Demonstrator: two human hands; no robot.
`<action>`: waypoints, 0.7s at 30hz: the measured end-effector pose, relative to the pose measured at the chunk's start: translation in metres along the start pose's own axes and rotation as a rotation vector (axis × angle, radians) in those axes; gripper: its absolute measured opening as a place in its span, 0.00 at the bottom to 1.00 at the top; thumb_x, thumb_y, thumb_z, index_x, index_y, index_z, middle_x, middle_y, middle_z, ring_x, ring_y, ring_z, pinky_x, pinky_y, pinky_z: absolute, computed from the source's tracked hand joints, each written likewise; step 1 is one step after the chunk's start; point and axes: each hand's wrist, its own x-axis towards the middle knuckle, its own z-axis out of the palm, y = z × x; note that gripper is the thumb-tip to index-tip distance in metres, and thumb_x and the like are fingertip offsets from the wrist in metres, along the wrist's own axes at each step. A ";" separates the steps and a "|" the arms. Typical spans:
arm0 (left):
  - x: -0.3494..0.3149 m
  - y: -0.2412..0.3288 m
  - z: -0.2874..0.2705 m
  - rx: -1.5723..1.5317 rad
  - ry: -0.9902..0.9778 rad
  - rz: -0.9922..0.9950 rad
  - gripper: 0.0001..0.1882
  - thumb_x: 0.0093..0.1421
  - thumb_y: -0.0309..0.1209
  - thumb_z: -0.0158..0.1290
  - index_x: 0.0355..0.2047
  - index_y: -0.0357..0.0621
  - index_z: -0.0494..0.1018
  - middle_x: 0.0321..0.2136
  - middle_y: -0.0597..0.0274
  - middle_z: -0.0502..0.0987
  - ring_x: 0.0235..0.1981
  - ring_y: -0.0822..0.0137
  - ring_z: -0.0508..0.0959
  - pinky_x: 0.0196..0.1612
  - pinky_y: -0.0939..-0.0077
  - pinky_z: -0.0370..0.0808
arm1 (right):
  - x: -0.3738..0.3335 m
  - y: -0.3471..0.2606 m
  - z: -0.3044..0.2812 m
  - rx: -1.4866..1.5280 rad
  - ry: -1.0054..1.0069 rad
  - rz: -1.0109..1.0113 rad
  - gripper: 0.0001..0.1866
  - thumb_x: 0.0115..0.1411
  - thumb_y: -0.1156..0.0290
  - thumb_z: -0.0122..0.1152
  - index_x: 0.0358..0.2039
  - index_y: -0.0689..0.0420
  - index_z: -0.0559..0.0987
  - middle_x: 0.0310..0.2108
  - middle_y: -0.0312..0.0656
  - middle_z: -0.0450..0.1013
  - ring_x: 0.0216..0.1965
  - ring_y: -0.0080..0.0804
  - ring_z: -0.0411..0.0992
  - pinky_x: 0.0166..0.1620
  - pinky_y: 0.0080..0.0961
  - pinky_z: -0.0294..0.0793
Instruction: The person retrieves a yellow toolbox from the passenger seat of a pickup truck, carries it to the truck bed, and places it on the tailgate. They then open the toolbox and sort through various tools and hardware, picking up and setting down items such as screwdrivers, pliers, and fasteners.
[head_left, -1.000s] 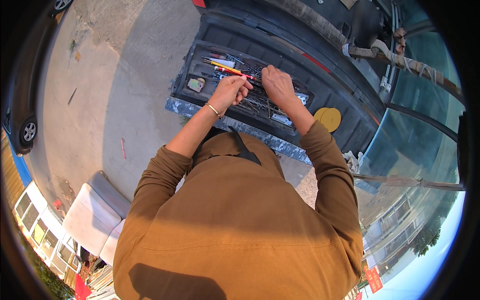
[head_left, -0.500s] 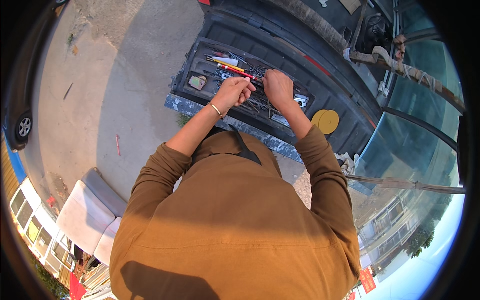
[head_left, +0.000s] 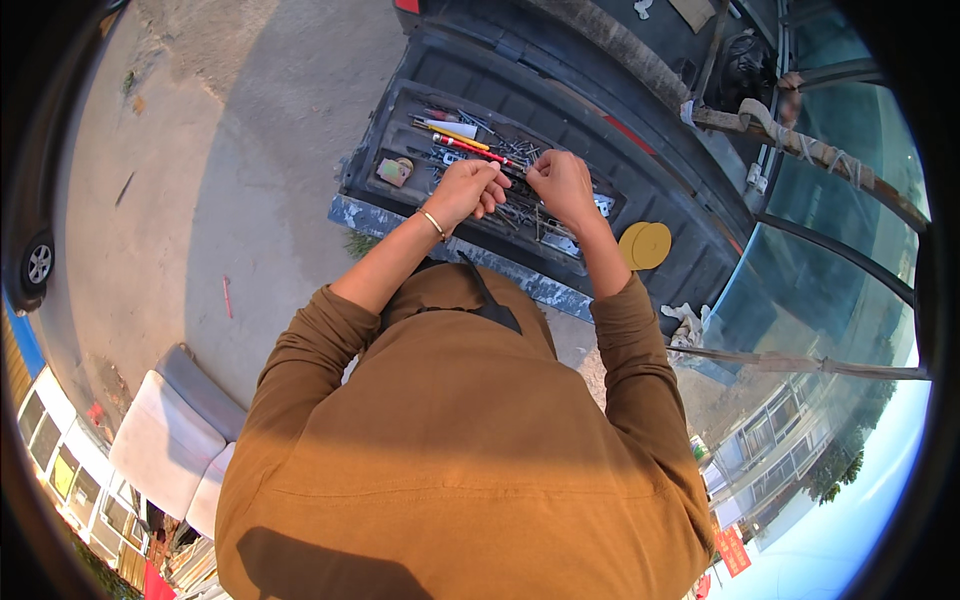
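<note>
My left hand (head_left: 468, 192) is over the near edge of a dark tray (head_left: 388, 138) of small hardware, its fingers curled and thumb against the index finger. To its right, my right hand (head_left: 562, 186) has its fingertips pinched together just above the tray's contents. Whatever either hand holds is too small or hidden to make out. Beside the left fingertips lies a slim red tool (head_left: 460, 147), its thin end pointing toward my right fingers. A yellow-handled tool (head_left: 458, 135) and a white tapered piece (head_left: 455, 127) lie beyond it. Several loose screws and bits (head_left: 515, 213) fill the tray.
The tray rests on a ribbed black truck tailgate (head_left: 420, 60). Two yellow discs (head_left: 650, 245) lie to the right, with a white rag (head_left: 685, 328) nearer me. A tape-like roll (head_left: 395, 170) sits at the tray's left end. A cushioned seat (head_left: 170, 430) stands at left.
My right hand has come slightly nearer to me and lower over the tray. The left hand has hardly moved, and the tools lie in the same arrangement. The view has shifted a little.
</note>
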 end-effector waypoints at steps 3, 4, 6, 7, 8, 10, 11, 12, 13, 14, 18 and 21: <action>0.002 0.001 0.009 -0.093 0.016 -0.038 0.22 0.78 0.43 0.45 0.37 0.37 0.79 0.26 0.63 0.80 0.19 0.78 0.75 0.20 0.84 0.71 | -0.016 -0.007 -0.013 0.297 -0.172 -0.020 0.11 0.60 0.70 0.68 0.33 0.67 0.85 0.29 0.55 0.82 0.30 0.44 0.82 0.36 0.35 0.77; 0.003 0.001 0.009 -0.119 -0.011 -0.040 0.22 0.78 0.43 0.45 0.36 0.38 0.79 0.26 0.63 0.80 0.19 0.78 0.75 0.20 0.84 0.72 | -0.019 -0.009 -0.015 0.383 -0.212 -0.021 0.11 0.61 0.68 0.69 0.32 0.66 0.85 0.28 0.53 0.82 0.29 0.43 0.81 0.35 0.35 0.77; 0.005 0.001 0.006 -0.092 -0.047 -0.024 0.23 0.78 0.44 0.45 0.36 0.38 0.79 0.26 0.64 0.79 0.20 0.78 0.75 0.21 0.84 0.72 | -0.015 -0.012 -0.012 0.160 -0.002 0.017 0.10 0.61 0.68 0.68 0.32 0.64 0.86 0.29 0.52 0.82 0.32 0.49 0.82 0.38 0.40 0.79; 0.006 0.001 0.002 -0.039 -0.056 -0.004 0.23 0.78 0.44 0.45 0.35 0.38 0.78 0.25 0.64 0.79 0.20 0.78 0.75 0.20 0.84 0.71 | -0.012 -0.011 -0.009 0.054 0.104 0.026 0.09 0.60 0.68 0.68 0.32 0.62 0.86 0.30 0.52 0.83 0.34 0.52 0.82 0.40 0.42 0.80; 0.007 0.000 -0.001 0.023 -0.053 0.000 0.23 0.78 0.44 0.45 0.34 0.39 0.78 0.25 0.65 0.79 0.19 0.78 0.75 0.20 0.84 0.71 | -0.008 -0.011 -0.004 0.015 0.151 -0.005 0.09 0.61 0.68 0.68 0.33 0.61 0.86 0.31 0.51 0.83 0.35 0.52 0.82 0.40 0.43 0.79; 0.007 -0.002 -0.007 0.027 -0.066 0.000 0.23 0.78 0.44 0.45 0.33 0.40 0.77 0.24 0.66 0.78 0.19 0.79 0.75 0.20 0.84 0.70 | 0.000 -0.011 0.010 -0.056 0.243 -0.059 0.08 0.61 0.67 0.68 0.35 0.59 0.86 0.35 0.51 0.83 0.36 0.53 0.82 0.41 0.45 0.79; 0.005 -0.003 -0.010 0.035 -0.066 -0.009 0.23 0.78 0.44 0.46 0.32 0.40 0.77 0.23 0.66 0.77 0.19 0.79 0.74 0.19 0.84 0.70 | 0.003 -0.010 0.017 -0.082 0.257 -0.094 0.08 0.61 0.67 0.68 0.36 0.59 0.86 0.35 0.50 0.82 0.37 0.53 0.81 0.41 0.46 0.79; 0.003 -0.004 -0.013 0.032 -0.062 -0.013 0.22 0.78 0.44 0.46 0.32 0.40 0.77 0.23 0.66 0.77 0.19 0.79 0.74 0.19 0.84 0.69 | 0.005 -0.009 0.023 -0.107 0.270 -0.114 0.08 0.61 0.67 0.67 0.37 0.58 0.85 0.35 0.49 0.82 0.37 0.53 0.81 0.42 0.47 0.79; 0.001 -0.005 -0.016 0.030 -0.059 -0.015 0.22 0.77 0.44 0.46 0.32 0.40 0.77 0.22 0.66 0.77 0.18 0.79 0.74 0.19 0.84 0.69 | 0.006 -0.007 0.026 -0.133 0.274 -0.116 0.08 0.61 0.68 0.67 0.38 0.58 0.85 0.36 0.49 0.81 0.38 0.54 0.81 0.42 0.47 0.79; -0.001 -0.005 -0.019 0.027 -0.058 -0.009 0.22 0.77 0.43 0.46 0.31 0.41 0.76 0.22 0.67 0.77 0.18 0.79 0.73 0.18 0.84 0.68 | 0.005 -0.004 0.027 -0.169 0.253 -0.108 0.08 0.61 0.68 0.67 0.38 0.58 0.84 0.35 0.49 0.81 0.37 0.54 0.80 0.42 0.47 0.79; -0.006 -0.006 -0.030 0.007 -0.046 -0.012 0.22 0.77 0.43 0.46 0.31 0.41 0.77 0.22 0.67 0.77 0.18 0.79 0.73 0.18 0.85 0.68 | -0.001 0.002 0.026 -0.243 0.214 -0.052 0.08 0.61 0.67 0.68 0.35 0.58 0.82 0.32 0.49 0.80 0.36 0.54 0.80 0.40 0.48 0.78; -0.006 -0.006 -0.034 -0.007 -0.048 -0.009 0.22 0.77 0.43 0.46 0.31 0.40 0.77 0.22 0.67 0.77 0.18 0.79 0.73 0.18 0.84 0.67 | 0.001 0.000 0.030 -0.216 0.279 -0.062 0.09 0.61 0.66 0.69 0.32 0.58 0.80 0.31 0.49 0.80 0.35 0.53 0.80 0.38 0.48 0.78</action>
